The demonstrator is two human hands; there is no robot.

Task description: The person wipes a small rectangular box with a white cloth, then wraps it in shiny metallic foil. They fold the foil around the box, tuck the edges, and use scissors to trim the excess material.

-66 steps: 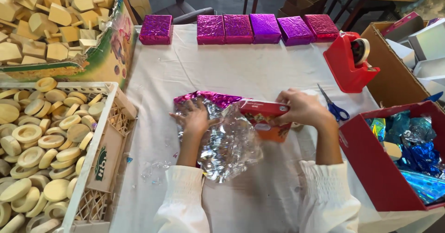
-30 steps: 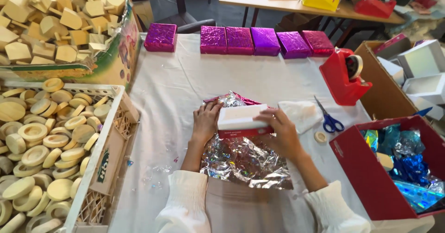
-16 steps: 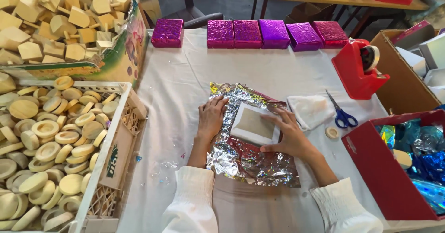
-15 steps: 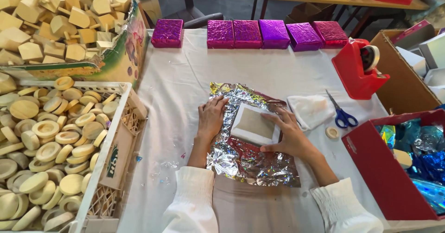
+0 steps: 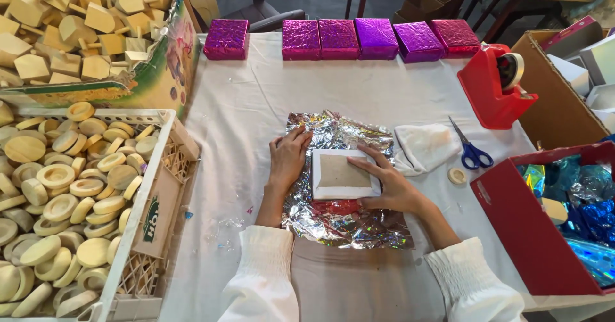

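A small white box [image 5: 342, 174] with a brown cardboard face lies flat on a crinkled silver foil sheet [image 5: 339, 222] in the middle of the white-covered table. My left hand [image 5: 288, 157] rests flat on the foil, touching the box's left side. My right hand [image 5: 392, 185] presses on the box's right edge with fingers spread. Neither hand grips anything.
Several foil-wrapped purple and pink boxes [image 5: 378, 39] line the far edge. A red tape dispenser [image 5: 496, 86], blue-handled scissors [image 5: 470, 149], a white cloth [image 5: 424, 145] and a tape scrap [image 5: 457, 176] lie right. A red box [image 5: 525, 229] of blue foil stands near right. Crates of wooden pieces [image 5: 70, 187] fill the left.
The box was held up above the foil with its red side showing, then turned over and laid flat on the foil. Both hands now rest at its sides.
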